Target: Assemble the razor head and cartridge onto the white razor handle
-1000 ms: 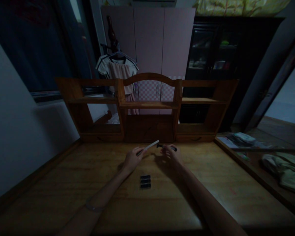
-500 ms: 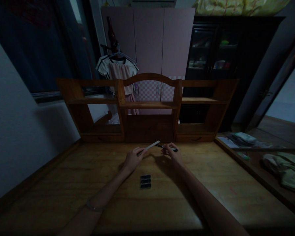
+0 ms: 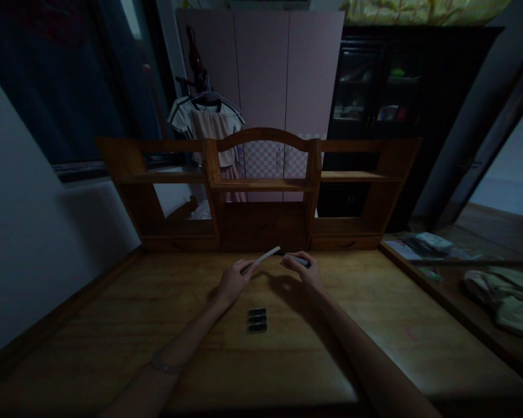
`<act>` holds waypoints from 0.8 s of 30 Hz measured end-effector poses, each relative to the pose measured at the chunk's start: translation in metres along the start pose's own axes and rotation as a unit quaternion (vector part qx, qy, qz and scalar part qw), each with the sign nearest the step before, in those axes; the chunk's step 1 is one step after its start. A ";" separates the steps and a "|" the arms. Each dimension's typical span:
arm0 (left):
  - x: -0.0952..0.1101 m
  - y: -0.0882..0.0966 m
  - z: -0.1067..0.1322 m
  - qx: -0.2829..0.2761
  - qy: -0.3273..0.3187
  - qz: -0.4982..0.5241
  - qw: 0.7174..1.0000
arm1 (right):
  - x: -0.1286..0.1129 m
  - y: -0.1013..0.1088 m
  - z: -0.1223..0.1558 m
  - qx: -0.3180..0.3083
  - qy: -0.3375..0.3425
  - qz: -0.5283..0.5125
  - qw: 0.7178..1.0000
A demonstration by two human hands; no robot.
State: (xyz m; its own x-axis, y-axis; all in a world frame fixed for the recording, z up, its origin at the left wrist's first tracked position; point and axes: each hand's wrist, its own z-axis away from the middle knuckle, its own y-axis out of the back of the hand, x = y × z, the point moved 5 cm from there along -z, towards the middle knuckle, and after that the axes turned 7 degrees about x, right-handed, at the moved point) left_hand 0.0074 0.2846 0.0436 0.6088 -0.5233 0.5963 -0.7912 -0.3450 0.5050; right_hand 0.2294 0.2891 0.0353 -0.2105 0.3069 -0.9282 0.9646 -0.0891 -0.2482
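My left hand (image 3: 233,281) is closed around a slim white stick-like handle (image 3: 265,256) that points up and to the right. My right hand (image 3: 304,271) pinches a small dark piece (image 3: 297,259) right at the tip of that handle; what the piece is I cannot make out in the dim light. Both hands hover just above the wooden desk (image 3: 113,325), near its back. Three small dark blocks (image 3: 257,320) lie stacked in a row on the desk, below and between my wrists.
A wooden shelf unit (image 3: 261,186) stands along the desk's back edge. A pink wardrobe (image 3: 261,75) and hanging clothes (image 3: 209,125) are behind it. To the right, a lower surface holds papers (image 3: 422,247) and a crumpled cloth (image 3: 505,296). A wall (image 3: 26,232) runs along the left.
My right hand has brought the small dark piece slightly left, up against the tip of the white handle. My left hand has barely moved.
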 end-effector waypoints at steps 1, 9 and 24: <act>0.000 0.000 0.000 0.000 0.000 0.001 1.000 | -0.001 0.000 0.000 -0.003 0.002 0.003 1.000; -0.002 0.000 0.000 0.006 0.007 -0.003 1.000 | -0.006 0.000 0.002 -0.002 0.044 0.059 0.997; 0.003 0.000 0.000 0.003 -0.001 -0.001 1.000 | 0.012 -0.001 -0.002 0.010 0.005 0.019 1.000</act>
State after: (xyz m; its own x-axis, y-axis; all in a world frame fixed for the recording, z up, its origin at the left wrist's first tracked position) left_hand 0.0091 0.2833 0.0451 0.6100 -0.5249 0.5936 -0.7905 -0.3512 0.5017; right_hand 0.2266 0.2953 0.0246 -0.1726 0.3127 -0.9341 0.9682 -0.1204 -0.2192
